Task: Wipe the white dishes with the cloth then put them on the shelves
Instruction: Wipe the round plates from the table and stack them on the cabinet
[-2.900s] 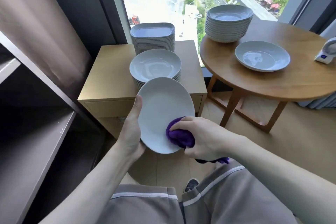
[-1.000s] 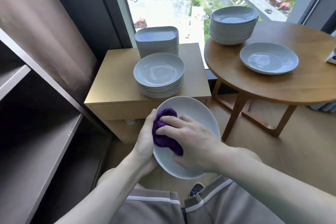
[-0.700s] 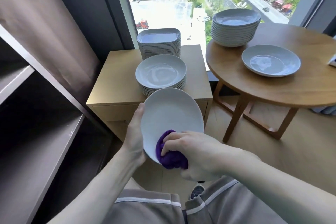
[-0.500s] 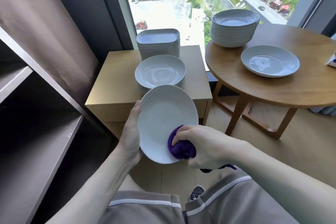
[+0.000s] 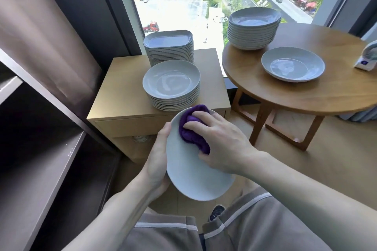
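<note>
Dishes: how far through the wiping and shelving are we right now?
Done: nothing visibly; no dish shows on the shelves. In hand: left hand holds one plate while right hand rubs it with the purple cloth. Left: shelving it, then the round stack and rectangular stack on the cabinet, the table stack and the single plate beside it.
</note>
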Tool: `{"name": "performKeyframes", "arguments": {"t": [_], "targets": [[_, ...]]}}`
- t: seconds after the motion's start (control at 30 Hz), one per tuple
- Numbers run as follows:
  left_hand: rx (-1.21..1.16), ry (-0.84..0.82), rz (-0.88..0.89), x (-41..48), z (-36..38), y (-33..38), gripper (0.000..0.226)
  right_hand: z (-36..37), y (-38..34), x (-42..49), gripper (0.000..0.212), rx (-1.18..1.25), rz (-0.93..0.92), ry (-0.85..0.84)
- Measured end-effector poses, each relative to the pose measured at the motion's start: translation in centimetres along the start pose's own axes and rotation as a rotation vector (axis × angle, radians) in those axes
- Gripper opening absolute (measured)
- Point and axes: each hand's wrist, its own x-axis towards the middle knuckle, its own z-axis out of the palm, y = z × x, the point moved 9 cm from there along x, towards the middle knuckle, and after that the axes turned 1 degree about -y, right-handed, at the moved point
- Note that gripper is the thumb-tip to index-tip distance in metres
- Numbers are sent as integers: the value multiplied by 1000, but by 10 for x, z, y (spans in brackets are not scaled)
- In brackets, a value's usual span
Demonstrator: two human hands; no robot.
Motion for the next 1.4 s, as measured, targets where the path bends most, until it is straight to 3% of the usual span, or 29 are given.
{"name": "performKeyframes", "arguments": {"t": [0.17,0.3,0.5,0.6,0.77,0.93,1.2,1.4], "targets": [[-71,121,-38,-4,-13,-3,63,11,-42,-6,63,31,-175,-55],[-133,117,-34,-2,-21,3,68,25,-57,-14,59,87,-256,-161],[-51,133,66,-2,-33,23,63,45,-34,-23,66,203,-170,-443],[23,96,122,-3,-32,34,62,44,-12,-22,63,215,-100,-456],[67,44,69,-8,-28,33,63,28,22,-16,66,234,19,-307],[-11,12,-9,-4,-21,20,40,-6,51,-5,65,339,103,-47],[-144,238,100,39,-25,59,49,-75,109,-4,64,432,243,398],[-258,462,111,85,-38,92,47,-97,143,8,64,409,328,475]]}}
